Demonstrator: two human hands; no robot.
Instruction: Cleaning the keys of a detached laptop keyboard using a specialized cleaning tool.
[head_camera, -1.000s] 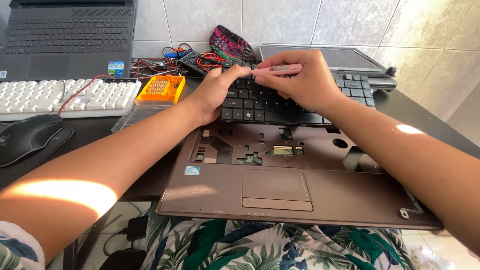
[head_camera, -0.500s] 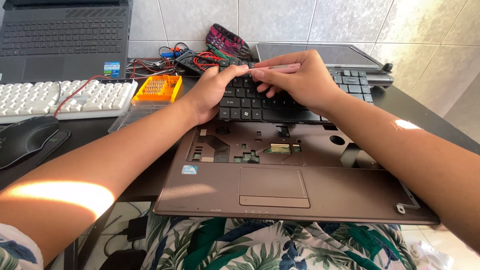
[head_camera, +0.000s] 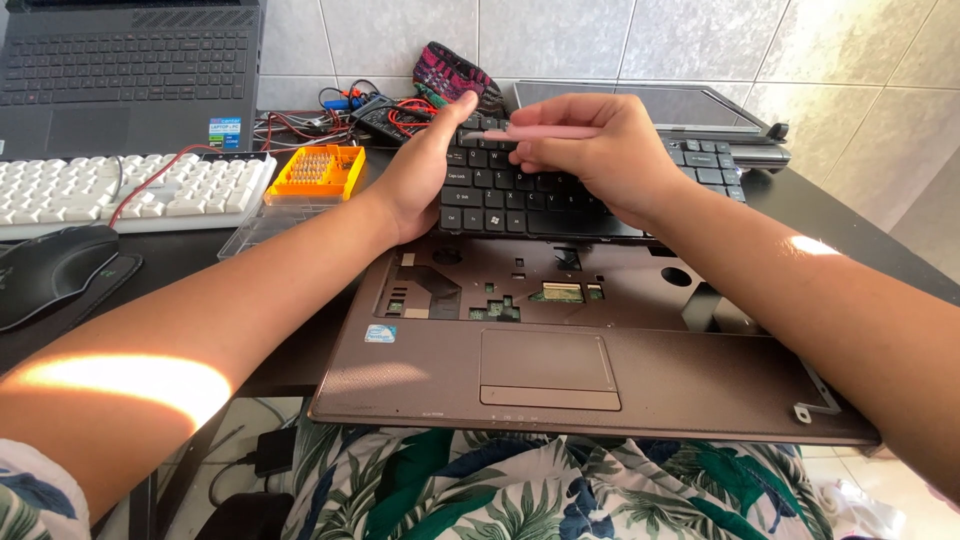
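A brown laptop base (head_camera: 560, 385) lies at the desk's near edge, its keyboard bay open and showing the inner frame and a ribbon connector (head_camera: 562, 292). The black laptop keyboard (head_camera: 520, 190) is tilted up behind the bay. My left hand (head_camera: 420, 170) grips the keyboard's left edge, thumb on its top. My right hand (head_camera: 600, 150) rests on the keys and holds a thin pink tool (head_camera: 545, 132) that points left along the top rows.
An orange screwdriver-bit case (head_camera: 315, 172) sits left of the keyboard. A white keyboard (head_camera: 120, 190), black mouse (head_camera: 55, 270) and black laptop (head_camera: 130, 70) fill the left side. Tangled wires (head_camera: 340, 115) and a screen panel (head_camera: 650, 105) lie at the back.
The view has shifted slightly. Both hands stay on the lifted keyboard, and the pink tool has moved a little along its top rows.
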